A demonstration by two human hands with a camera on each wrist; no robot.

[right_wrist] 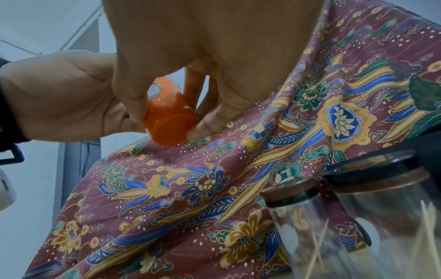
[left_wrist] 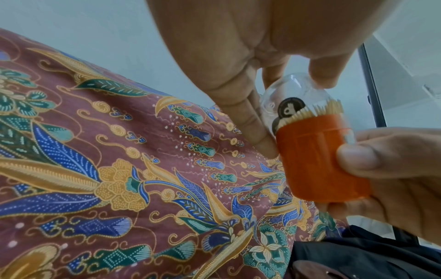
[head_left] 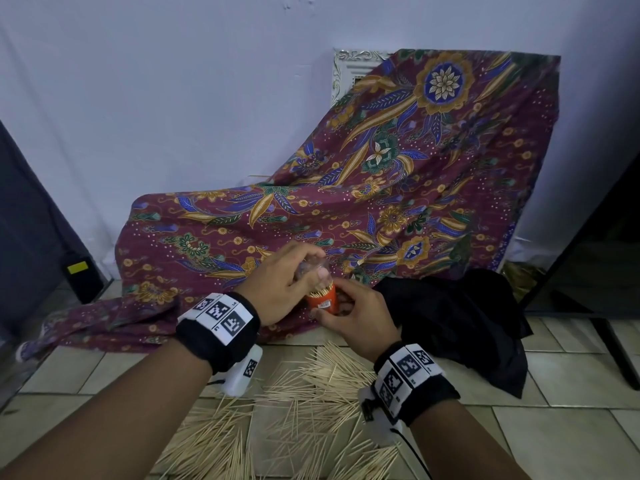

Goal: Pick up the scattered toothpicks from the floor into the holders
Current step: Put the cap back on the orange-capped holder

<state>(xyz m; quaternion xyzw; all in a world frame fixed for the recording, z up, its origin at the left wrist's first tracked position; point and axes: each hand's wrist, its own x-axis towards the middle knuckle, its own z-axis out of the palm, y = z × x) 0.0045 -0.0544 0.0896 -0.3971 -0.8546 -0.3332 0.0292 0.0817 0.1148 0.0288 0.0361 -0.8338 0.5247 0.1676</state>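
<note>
A big patterned cloth (head_left: 398,188) is draped against the far wall (head_left: 173,81) and spread down onto the tiled floor (head_left: 554,382). A black cloth (head_left: 457,320) is bunched on the floor to the right of it. A dark panel (head_left: 595,265) stands at the right edge, so the room on that side is closed in.

Many loose toothpicks (head_left: 298,410) are scattered over the near floor, under both wrists. More open floor is seen to the near left and near right of that pile.

The right hand (head_left: 360,323) is curled around an orange holder (head_left: 323,299), which is held up off the floor in front of the patterned cloth. Its grip is closed on the holder's sides, with the thumb on one side and the fingers on the other. The holder is packed full of toothpicks, and their tips stick out of the top.

The left hand (head_left: 287,282) is closed on a clear cap (left_wrist: 298,100), held by the fingertips. The cap is tilted over the toothpick tips, and its low edge sits at the holder's rim.

Two clear jars with dark lids (right_wrist: 358,207) are seen low in the right wrist view.
</note>
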